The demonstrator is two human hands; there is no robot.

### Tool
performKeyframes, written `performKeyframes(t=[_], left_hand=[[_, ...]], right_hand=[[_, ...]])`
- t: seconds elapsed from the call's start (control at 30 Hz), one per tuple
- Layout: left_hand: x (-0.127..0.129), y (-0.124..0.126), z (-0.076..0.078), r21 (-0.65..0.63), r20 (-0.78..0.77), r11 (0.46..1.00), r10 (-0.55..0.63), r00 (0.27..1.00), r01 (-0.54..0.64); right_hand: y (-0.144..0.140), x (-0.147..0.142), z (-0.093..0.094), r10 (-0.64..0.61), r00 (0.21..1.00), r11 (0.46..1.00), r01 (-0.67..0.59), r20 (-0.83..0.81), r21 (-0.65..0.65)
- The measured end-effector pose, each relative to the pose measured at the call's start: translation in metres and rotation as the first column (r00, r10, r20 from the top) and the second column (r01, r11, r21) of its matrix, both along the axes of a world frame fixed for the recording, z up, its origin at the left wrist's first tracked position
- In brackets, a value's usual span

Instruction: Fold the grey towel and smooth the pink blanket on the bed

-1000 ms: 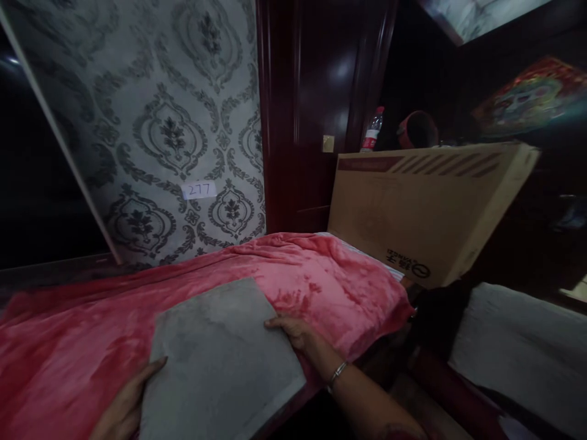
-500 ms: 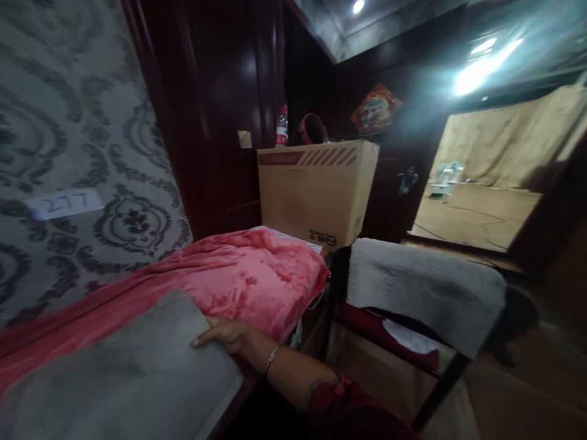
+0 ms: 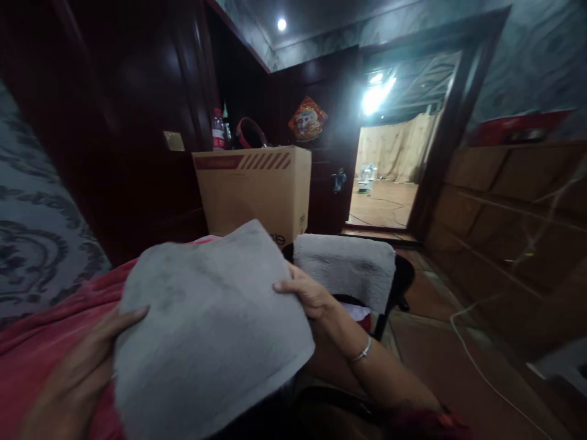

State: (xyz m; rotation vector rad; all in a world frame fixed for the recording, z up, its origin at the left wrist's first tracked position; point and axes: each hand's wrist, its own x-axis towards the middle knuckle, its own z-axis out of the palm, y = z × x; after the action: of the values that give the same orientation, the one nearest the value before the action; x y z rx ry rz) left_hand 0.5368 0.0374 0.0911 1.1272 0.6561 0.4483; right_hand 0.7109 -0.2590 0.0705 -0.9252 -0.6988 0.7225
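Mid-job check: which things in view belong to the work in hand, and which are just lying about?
In the work:
gray cloth, held at its sides
left hand
right hand

Apparently just lying about:
pink blanket, partly behind the cloth
cardboard box
red-capped bottle, at the box's top
covered chair

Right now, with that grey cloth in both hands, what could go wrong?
1. The grey cloth is gripped only near its sides by the left hand and right hand; if either slips, it could sag.
2. The bracelet on the right wrist might snag it.
3. The white cable lying loose on the floor could catch a foot.
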Motion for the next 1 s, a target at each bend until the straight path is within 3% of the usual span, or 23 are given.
performKeyframes(t=[0.03, 0.1, 0.2, 0.37, 0.47, 0.63, 0.77, 0.9, 0.97, 1.0], left_hand=[[0.022, -0.016, 0.013, 0.018, -0.009, 1.000, -0.013, 1.000, 0.013], [0.071, -0.050, 0.039, 0.048, 0.063, 0.987, -0.154, 0.986, 0.151], [0.146, -0.095, 0.064, 0.084, 0.218, 0.925, -0.379, 0.899, 0.370], [0.245, -0.145, 0.074, 0.187, 0.329, 0.766, -0.639, 0.695, 0.615], [0.287, -0.170, 0.067, 0.290, 0.258, 0.725, -0.688, 0.678, 0.625], [0.325, -0.196, 0.034, 0.560, 0.015, 0.734, -0.472, 0.882, 0.383], [0.334, -0.195, 0.020, 0.610, -0.009, 0.714, -0.427, 0.904, 0.343], [0.333, -0.192, 0.024, 0.670, -0.070, 0.656, -0.410, 0.909, 0.348], [0.331, -0.194, 0.026, 0.716, -0.086, 0.613, -0.398, 0.913, 0.334], [0.330, -0.194, 0.026, 0.741, -0.090, 0.588, -0.390, 0.916, 0.323]], right_hand=[[-0.020, 0.007, 0.007, -0.089, 0.996, 0.996, 0.089, 0.014, 0.005], [-0.059, 0.019, 0.019, -0.267, 0.963, 0.964, 0.267, 0.035, 0.006], [-0.110, 0.038, 0.031, -0.503, 0.863, 0.864, 0.504, 0.054, -0.013], [-0.174, 0.076, 0.039, -0.702, 0.709, 0.710, 0.704, 0.068, -0.016], [-0.197, 0.099, 0.031, -0.744, 0.664, 0.661, 0.748, 0.077, -0.060], [-0.211, 0.122, 0.000, -0.791, 0.598, 0.577, 0.799, 0.128, -0.167], [-0.213, 0.126, -0.010, -0.792, 0.583, 0.556, 0.812, 0.182, -0.180], [-0.218, 0.131, -0.002, -0.749, 0.579, 0.531, 0.816, 0.322, -0.230], [-0.223, 0.135, 0.001, -0.704, 0.553, 0.488, 0.833, 0.446, -0.262], [-0.227, 0.138, 0.003, -0.680, 0.515, 0.436, 0.856, 0.521, -0.277]])
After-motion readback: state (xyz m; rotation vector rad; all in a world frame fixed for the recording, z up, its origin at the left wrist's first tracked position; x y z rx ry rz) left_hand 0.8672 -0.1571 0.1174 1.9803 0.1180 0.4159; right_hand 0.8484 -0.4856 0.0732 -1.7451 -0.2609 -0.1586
